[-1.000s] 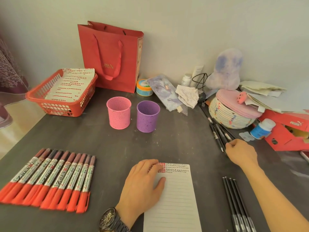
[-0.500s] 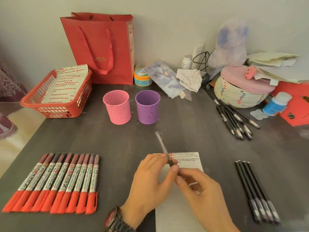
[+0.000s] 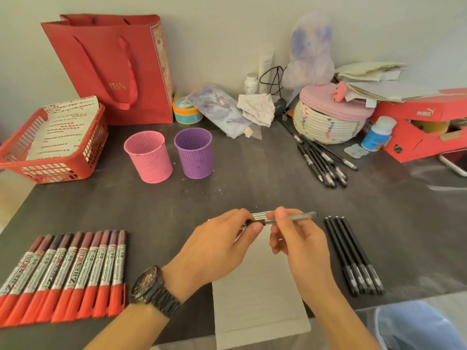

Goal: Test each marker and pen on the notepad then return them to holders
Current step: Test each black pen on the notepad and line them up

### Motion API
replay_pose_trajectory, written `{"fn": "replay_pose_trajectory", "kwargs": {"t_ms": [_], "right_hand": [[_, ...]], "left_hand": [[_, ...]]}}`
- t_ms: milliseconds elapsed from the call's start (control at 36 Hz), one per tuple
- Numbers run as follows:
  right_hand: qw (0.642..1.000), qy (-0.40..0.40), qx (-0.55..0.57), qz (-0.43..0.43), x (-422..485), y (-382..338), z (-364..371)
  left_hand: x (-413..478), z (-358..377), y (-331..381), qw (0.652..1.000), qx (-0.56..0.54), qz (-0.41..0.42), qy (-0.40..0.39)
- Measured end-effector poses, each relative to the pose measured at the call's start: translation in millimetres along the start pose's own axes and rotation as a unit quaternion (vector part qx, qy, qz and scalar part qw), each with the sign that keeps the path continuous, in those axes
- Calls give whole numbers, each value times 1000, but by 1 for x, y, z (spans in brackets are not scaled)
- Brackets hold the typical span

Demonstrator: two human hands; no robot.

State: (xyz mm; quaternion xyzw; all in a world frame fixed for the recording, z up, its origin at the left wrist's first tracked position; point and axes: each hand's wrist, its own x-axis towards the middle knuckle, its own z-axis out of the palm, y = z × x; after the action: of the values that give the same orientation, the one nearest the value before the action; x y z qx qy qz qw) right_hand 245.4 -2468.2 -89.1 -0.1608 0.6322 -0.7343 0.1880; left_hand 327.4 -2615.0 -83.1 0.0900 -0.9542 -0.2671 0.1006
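Note:
Above the lined notepad (image 3: 255, 299), both hands hold one black pen (image 3: 300, 216) level. My left hand (image 3: 217, 246) pinches its left end, and my right hand (image 3: 298, 238) pinches the barrel. A row of several red markers (image 3: 68, 274) lies at the front left. Several black pens (image 3: 353, 256) lie in a row right of the notepad, and another heap of black pens (image 3: 321, 160) sits farther back. The pink holder (image 3: 147, 156) and purple holder (image 3: 194, 153) stand upright behind the notepad, nothing sticking out of either.
A red basket (image 3: 17, 157) holding paper sheets stands at the back left beside a red paper bag (image 3: 113, 69). A woven lidded basket (image 3: 328, 122), a red shoe box (image 3: 424, 127), a small bottle (image 3: 377, 132) and other clutter line the wall.
My right hand fetched a black pen from the far heap and brought it over the notepad. My left hand lifted off the pad and took the pen's end; the pen turned from upright to level.

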Motion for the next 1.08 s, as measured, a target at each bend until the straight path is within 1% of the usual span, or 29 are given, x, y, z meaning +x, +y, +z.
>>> {"fn": "replay_pose_trajectory", "kwargs": {"t_ms": [83, 139, 194, 250, 306, 444, 528, 667, 806, 944, 1083], "right_hand": [[999, 18, 30, 17, -1, 1, 2], [999, 14, 37, 29, -1, 2, 3], [999, 9, 35, 35, -2, 2, 4], [999, 2, 30, 32, -3, 2, 3], [999, -4, 23, 22, -5, 1, 2], [1000, -16, 13, -2, -11, 1, 4], [1000, -17, 13, -8, -15, 4, 8], [1000, -14, 2, -21, -18, 10, 17], [1000, -9, 9, -19, -16, 12, 19], [999, -12, 6, -45, -11, 12, 12], [998, 39, 37, -42, 4, 4, -6]], "left_hand": [[8, 1, 8, 1000, 10, -14, -1], [11, 4, 12, 998, 60, -2, 14], [11, 6, 15, 989, 128, 38, 58], [8, 5, 17, 981, 150, 64, 102], [4, 7, 15, 982, 141, 61, 110], [-3, 8, 11, 994, 80, 30, 65], [-7, 6, 10, 998, 43, 27, 45], [-12, 5, 6, 999, -25, 15, 35], [-13, 8, 0, 998, 17, -5, 56], [-16, 17, -9, 995, -1, -59, 76], [-24, 22, -25, 990, -2, -100, 95]]}}
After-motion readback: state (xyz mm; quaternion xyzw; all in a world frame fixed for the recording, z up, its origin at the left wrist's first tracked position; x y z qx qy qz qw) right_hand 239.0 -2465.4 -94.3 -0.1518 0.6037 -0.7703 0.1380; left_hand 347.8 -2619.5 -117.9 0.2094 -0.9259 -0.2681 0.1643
